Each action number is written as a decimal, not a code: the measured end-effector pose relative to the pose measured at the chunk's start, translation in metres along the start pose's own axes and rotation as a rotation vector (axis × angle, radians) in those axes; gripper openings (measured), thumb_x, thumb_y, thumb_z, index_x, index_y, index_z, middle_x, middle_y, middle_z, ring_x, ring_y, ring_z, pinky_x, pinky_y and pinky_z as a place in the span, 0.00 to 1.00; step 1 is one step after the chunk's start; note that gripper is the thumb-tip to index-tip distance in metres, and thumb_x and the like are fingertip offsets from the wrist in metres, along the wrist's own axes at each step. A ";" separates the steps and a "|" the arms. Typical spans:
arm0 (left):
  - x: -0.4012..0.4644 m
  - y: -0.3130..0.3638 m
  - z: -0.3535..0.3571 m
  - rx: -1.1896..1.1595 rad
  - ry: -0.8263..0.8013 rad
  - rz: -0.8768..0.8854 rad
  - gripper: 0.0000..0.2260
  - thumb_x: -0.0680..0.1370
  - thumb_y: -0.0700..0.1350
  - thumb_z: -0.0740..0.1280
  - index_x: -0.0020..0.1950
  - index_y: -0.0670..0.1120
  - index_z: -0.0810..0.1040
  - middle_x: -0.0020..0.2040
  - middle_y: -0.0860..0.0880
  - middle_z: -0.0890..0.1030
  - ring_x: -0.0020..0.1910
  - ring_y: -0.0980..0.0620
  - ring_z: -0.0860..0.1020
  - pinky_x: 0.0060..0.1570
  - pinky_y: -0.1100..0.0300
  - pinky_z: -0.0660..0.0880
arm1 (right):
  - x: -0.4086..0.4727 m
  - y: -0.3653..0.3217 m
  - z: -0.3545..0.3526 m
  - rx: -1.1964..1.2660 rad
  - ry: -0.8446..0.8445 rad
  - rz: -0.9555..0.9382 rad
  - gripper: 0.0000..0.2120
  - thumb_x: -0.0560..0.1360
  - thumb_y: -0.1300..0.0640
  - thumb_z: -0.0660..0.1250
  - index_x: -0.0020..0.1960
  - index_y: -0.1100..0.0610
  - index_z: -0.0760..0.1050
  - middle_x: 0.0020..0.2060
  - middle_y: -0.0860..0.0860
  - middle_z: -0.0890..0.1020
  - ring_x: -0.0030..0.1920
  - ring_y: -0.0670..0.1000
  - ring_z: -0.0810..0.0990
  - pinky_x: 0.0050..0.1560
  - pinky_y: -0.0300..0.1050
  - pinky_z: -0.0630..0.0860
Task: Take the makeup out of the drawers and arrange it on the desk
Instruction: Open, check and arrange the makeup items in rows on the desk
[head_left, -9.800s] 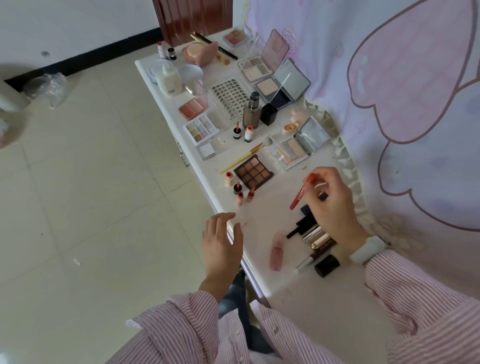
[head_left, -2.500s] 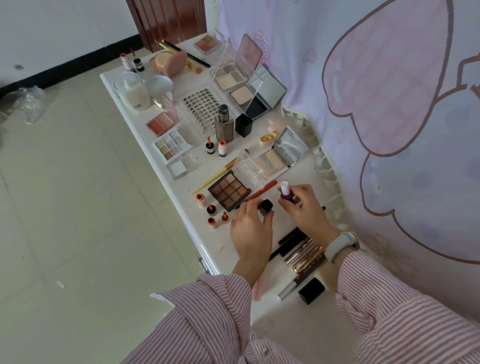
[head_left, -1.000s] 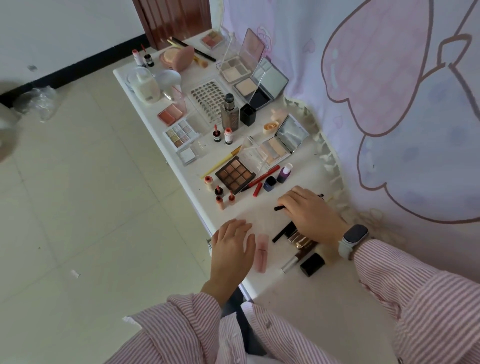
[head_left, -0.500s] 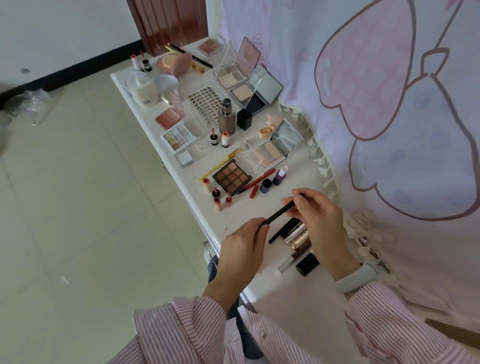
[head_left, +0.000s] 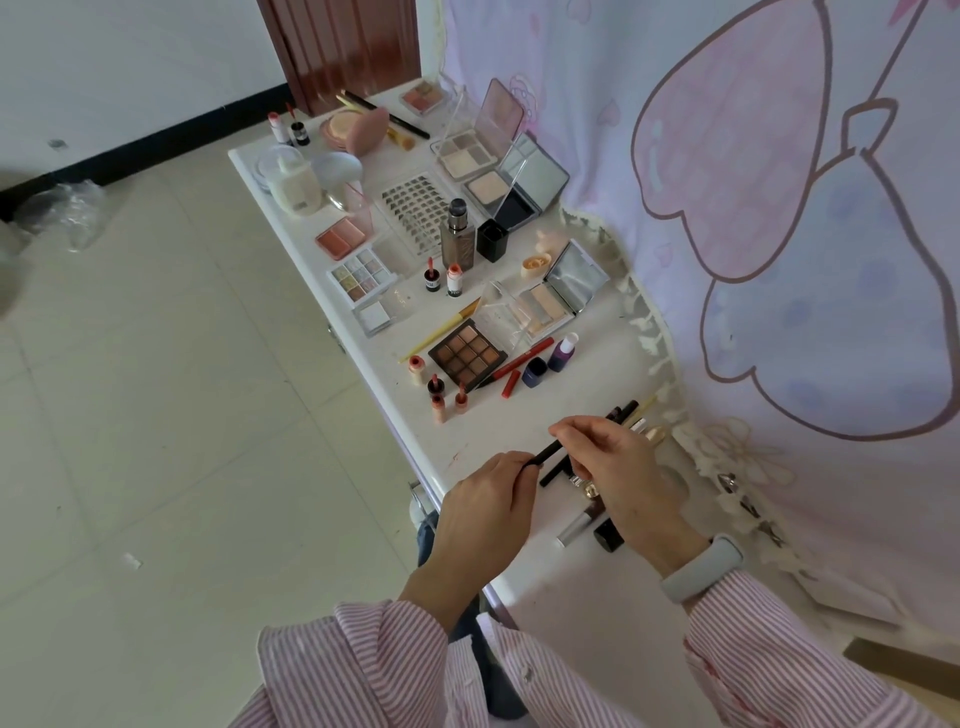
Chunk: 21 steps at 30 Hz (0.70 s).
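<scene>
Pencil held between both hands above the desk's near end

Fingers of my left hand (head_left: 485, 506) curl round the lower tip of a thin black pencil (head_left: 545, 453), while my right hand (head_left: 621, 470) pinches its upper part between thumb and fingertips. The pencil slants up to the right, lifted clear of the desk (head_left: 519, 426) over its near end.

Under my right hand, toward the near right corner, lies a cluster of tubes and sticks (head_left: 631, 415), black, silver and gold, partly hidden by my palm. A silver-ended tube (head_left: 574, 532) and a black cap (head_left: 609, 536) lie just beside my wrist.

Further up the desk, around its middle, a brown eyeshadow palette (head_left: 467, 354) lies open, with a red pencil (head_left: 522, 354) along its right edge and a small purple bottle (head_left: 562, 352) beside that. Three small peach bottles (head_left: 439, 400) stand near the left edge.

Open compacts, a tall brown bottle (head_left: 458, 236) and a white bottle (head_left: 296, 184) crowd the far end.
</scene>
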<state>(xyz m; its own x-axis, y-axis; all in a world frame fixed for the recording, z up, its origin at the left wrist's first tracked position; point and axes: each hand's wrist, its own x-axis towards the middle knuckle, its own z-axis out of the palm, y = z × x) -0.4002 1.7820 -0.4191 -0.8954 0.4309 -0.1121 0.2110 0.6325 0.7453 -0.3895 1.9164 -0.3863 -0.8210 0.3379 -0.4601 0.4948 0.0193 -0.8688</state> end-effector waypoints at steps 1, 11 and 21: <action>0.000 -0.001 0.001 0.007 0.003 0.004 0.13 0.81 0.47 0.55 0.59 0.47 0.76 0.49 0.52 0.80 0.42 0.54 0.76 0.38 0.66 0.69 | -0.001 0.001 0.000 0.002 -0.023 0.003 0.06 0.75 0.58 0.65 0.41 0.53 0.78 0.22 0.44 0.71 0.26 0.43 0.66 0.27 0.33 0.67; 0.002 -0.009 -0.002 0.039 -0.087 -0.079 0.14 0.80 0.52 0.56 0.66 0.56 0.70 0.42 0.55 0.80 0.36 0.58 0.74 0.33 0.73 0.65 | 0.004 0.010 -0.002 -0.016 -0.070 0.010 0.07 0.76 0.61 0.63 0.42 0.55 0.77 0.25 0.48 0.72 0.24 0.41 0.67 0.26 0.31 0.66; 0.004 -0.040 -0.005 -0.016 -0.071 -0.309 0.08 0.81 0.41 0.53 0.58 0.43 0.67 0.35 0.50 0.74 0.30 0.55 0.70 0.29 0.64 0.63 | 0.059 0.029 -0.016 -0.158 0.119 0.030 0.02 0.77 0.61 0.62 0.47 0.57 0.74 0.39 0.52 0.78 0.36 0.44 0.73 0.36 0.33 0.70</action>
<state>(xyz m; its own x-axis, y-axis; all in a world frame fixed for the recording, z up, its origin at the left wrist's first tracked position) -0.4143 1.7551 -0.4466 -0.8864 0.2645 -0.3799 -0.0732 0.7302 0.6793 -0.4193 1.9521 -0.4355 -0.7704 0.4493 -0.4523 0.5647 0.1516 -0.8112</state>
